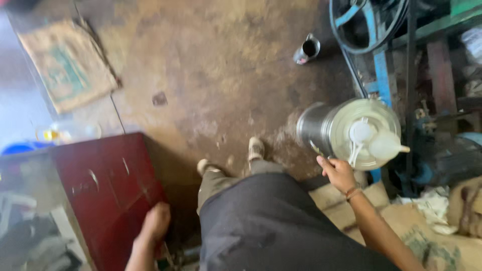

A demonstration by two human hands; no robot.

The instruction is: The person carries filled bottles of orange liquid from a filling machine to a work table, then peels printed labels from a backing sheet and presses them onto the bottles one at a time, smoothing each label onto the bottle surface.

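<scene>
I look down at my own legs and feet on a stained brown floor. My right hand [338, 172] grips the lower rim of a large steel can [321, 126] with a pale lid [364, 131] and a white funnel [385, 145] on top; the can stands at the right. My left hand [154, 222] hangs low beside a dark red cabinet [108, 185], its fingers curled, and nothing shows in it. The picture is blurred by motion.
A small steel jug [307, 49] stands on the floor at the back. A blue machine frame with a belt wheel [374, 35] fills the right side. A burlap mat [68, 62] lies far left. Sacks [422, 236] lie at the lower right.
</scene>
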